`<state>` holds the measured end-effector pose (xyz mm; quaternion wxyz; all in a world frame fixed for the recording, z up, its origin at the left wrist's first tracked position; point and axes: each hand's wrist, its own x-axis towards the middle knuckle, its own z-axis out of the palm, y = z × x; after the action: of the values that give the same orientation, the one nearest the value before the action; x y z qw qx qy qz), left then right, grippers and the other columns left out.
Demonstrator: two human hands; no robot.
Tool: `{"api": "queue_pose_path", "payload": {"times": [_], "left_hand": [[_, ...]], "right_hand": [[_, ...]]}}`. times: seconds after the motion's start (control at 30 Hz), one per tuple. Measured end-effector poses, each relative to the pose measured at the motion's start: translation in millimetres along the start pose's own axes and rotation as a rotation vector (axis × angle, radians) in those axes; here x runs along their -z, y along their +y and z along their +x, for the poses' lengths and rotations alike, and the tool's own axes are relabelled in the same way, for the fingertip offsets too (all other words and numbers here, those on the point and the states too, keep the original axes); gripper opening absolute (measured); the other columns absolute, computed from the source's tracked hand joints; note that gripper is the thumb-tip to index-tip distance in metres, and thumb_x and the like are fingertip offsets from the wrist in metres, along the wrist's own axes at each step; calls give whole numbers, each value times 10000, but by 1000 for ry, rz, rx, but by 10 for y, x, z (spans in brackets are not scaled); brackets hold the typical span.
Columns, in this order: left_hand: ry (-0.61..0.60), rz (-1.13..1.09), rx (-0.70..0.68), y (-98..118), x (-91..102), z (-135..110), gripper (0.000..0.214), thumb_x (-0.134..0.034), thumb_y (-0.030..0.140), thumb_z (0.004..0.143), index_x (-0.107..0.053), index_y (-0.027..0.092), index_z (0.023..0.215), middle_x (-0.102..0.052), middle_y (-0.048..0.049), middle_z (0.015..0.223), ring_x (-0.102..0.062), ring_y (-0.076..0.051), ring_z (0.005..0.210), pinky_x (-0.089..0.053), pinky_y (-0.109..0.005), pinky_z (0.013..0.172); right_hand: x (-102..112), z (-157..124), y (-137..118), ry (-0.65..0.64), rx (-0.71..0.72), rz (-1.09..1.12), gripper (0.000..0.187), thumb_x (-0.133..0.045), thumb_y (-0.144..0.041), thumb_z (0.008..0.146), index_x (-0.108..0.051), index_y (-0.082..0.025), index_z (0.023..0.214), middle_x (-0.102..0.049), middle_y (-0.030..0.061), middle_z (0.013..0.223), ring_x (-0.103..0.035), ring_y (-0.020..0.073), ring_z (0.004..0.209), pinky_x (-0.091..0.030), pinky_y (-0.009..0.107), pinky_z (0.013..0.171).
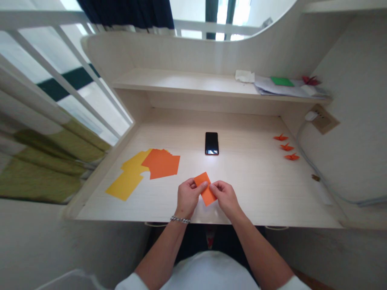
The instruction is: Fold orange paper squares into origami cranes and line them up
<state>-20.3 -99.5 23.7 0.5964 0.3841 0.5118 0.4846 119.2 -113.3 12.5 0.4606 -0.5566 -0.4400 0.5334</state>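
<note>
A folded orange paper (204,188) is held just above the desk (248,193) near its front edge. My left hand (188,196), with a bracelet at the wrist, pinches its left side with thumb and fingers closed. My right hand (225,196) pinches the right side the same way. The paper is a narrow rectangle, tilted, with its upper end pointing away from me.
Orange sheets (161,163) and yellow sheets (128,177) lie fanned at the left. A black phone (211,143) lies behind my hands. Three folded orange cranes (286,147) stand at the right. The upper shelf holds papers (281,86); a cable (317,169) runs down the right wall.
</note>
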Motion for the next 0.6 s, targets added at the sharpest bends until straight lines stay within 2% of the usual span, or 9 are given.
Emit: {"api": "queue_pose_path", "payload": {"times": [0.17,0.37,0.6], "left_hand": [[-36,-39,10,1,-11,-11,363,-769,367,626,-673,113,866,-735,-83,813,-687,-212,726,-541,-323,690],[-59,-27,3,-5,-34,-23,388,-770,342,631,-683,107,928,-732,-94,827,-676,-212,699,-536,-328,670],[-127,4,20,22,-33,-52,358,-766,337,632,-694,114,903,-721,-88,816,-663,-219,736,-525,-335,708]], "right_hand": [[9,-3,-45,-39,0,41,254,-631,-418,749,-633,-168,705,-623,9,643,-544,143,591,-420,251,564],[7,5,-64,46,17,-20,256,-608,-423,762,-598,-177,691,-584,-7,608,-505,133,556,-396,242,522],[34,38,-38,10,-3,17,258,-617,-425,755,-617,-169,725,-611,7,654,-526,140,587,-416,251,549]]}}
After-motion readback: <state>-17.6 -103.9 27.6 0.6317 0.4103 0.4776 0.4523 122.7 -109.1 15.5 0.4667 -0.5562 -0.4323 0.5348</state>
